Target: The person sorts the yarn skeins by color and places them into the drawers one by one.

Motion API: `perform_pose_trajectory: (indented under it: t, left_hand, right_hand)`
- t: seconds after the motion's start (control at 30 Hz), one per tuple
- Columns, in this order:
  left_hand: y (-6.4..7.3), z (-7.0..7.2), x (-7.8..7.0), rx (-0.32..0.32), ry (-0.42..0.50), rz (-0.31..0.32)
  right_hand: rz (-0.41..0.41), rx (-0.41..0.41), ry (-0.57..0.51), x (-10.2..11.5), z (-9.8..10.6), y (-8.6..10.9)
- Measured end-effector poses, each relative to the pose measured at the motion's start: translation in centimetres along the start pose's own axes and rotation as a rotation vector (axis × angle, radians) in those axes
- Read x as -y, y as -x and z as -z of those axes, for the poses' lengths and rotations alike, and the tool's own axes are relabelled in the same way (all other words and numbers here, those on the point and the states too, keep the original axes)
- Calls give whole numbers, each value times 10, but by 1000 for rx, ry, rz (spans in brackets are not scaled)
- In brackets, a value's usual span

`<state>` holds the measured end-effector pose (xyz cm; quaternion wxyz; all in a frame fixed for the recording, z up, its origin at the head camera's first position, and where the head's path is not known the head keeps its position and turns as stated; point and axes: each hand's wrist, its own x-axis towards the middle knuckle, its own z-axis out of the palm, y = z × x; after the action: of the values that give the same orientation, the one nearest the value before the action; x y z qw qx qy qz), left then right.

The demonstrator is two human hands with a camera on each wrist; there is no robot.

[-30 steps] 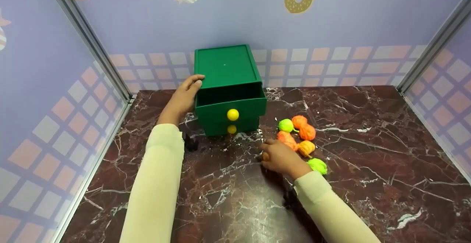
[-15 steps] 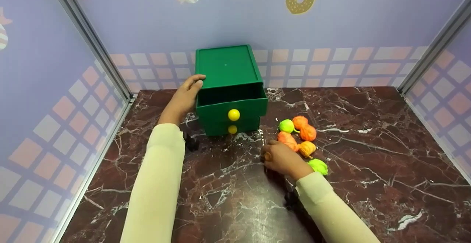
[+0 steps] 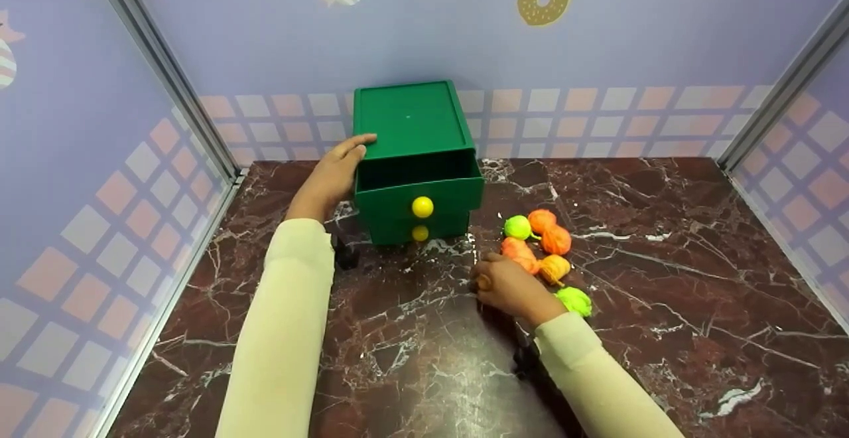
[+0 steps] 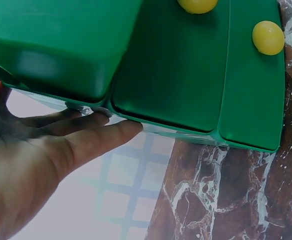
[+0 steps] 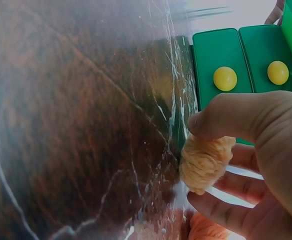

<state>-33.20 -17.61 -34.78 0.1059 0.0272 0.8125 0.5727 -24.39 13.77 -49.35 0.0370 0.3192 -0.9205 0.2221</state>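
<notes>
A green drawer unit (image 3: 408, 123) with yellow knobs stands against the back wall, its top drawer (image 3: 391, 198) pulled out. The inside of that drawer looks dark and bare in the head view. My left hand (image 3: 331, 176) rests on the unit's left side, one finger lying over the top edge; in the left wrist view the fingers (image 4: 103, 137) stretch along the side wall. Low over the table, in front of the unit and to its right, my right hand (image 3: 514, 289) pinches a small light-orange yarn ball (image 5: 206, 162) between thumb and fingers.
Beside the right hand lie an orange yarn ball (image 3: 519, 254), a yellow-orange one (image 3: 554, 268) and a lime-green one (image 3: 574, 301). Farther back are another green ball (image 3: 517, 227) and two orange ones (image 3: 556, 240). Patterned panels enclose the dark red marbled table (image 3: 663, 279).
A finger of my left hand reaches slightly farther over the unit's top edge. The right hand and the yarn balls have stayed nearly still; the head view has shifted a little.
</notes>
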Motion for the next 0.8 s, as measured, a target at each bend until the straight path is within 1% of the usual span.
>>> perform_pose_trajectory:
  t: [0.17,0.33,0.5,0.8]
  left_hand:
    - [1,0,-1,12,-24,-8]
    - [1,0,1,-1,-71,-34]
    - [0,0,1,-12,-97,-41]
    - [0,-1,2,-15,-114,-54]
  right_hand:
    - [-2,-2,-21,-1,1,0]
    - [3,-16,-26,1,6,0]
    - [-19,-37,-38,4,11,-3]
    - [16,-127,7,14,22,-7]
